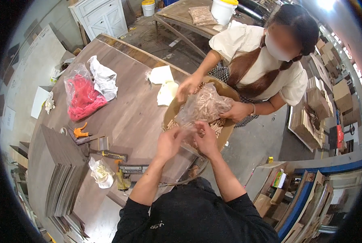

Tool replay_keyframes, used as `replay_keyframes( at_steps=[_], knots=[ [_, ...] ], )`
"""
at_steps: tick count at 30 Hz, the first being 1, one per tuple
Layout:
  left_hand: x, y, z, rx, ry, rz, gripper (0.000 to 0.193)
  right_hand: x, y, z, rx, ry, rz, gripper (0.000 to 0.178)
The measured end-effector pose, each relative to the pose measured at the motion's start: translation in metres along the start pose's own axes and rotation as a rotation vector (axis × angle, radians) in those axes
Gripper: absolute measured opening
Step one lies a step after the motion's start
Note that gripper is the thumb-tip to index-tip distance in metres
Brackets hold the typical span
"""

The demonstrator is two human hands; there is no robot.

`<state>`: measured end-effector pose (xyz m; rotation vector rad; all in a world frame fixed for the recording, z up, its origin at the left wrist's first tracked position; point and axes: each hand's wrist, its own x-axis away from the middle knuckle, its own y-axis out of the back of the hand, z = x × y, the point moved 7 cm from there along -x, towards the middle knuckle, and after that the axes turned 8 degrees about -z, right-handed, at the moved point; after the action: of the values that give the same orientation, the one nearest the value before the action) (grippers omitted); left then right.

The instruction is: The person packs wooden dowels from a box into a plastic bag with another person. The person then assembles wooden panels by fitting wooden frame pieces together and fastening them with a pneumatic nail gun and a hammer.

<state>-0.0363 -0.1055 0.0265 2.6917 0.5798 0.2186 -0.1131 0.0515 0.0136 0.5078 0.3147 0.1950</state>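
Observation:
A clear plastic bag [205, 103] full of small wooden dowels rests in an open cardboard box [229, 135], over more loose dowels [215, 126]. My left hand [171, 141] pinches the near end of the bag's thin plastic. Close beside it, my right hand [206, 139] also has its fingers closed on that plastic. A co-worker [262, 60] stands across the box, with one hand [189, 86] at the bag's far left and the other hand [235, 110] against its right side.
On the wooden table [128, 97] lie a bag of red gloves [84, 95], a white cloth [103, 77], yellowish sheets [167, 94], an orange-handled air gun [81, 131], a hammer [112, 155] and a nail gun [126, 172]. Stacked grey boards [61, 174] stand at left.

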Motion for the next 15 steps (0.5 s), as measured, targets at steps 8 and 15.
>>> replay_keyframes(
  at_steps=[8, 15],
  knots=[
    [0.007, -0.007, -0.008, -0.045, -0.201, -0.053, 0.019, 0.019, 0.004, 0.004, -0.119, -0.289, 0.102, 0.023],
    [0.008, -0.015, -0.005, -0.070, -0.079, 0.063, 0.016, 0.032, -0.016, -0.041, -0.200, -0.362, 0.201, 0.022]
  ],
)
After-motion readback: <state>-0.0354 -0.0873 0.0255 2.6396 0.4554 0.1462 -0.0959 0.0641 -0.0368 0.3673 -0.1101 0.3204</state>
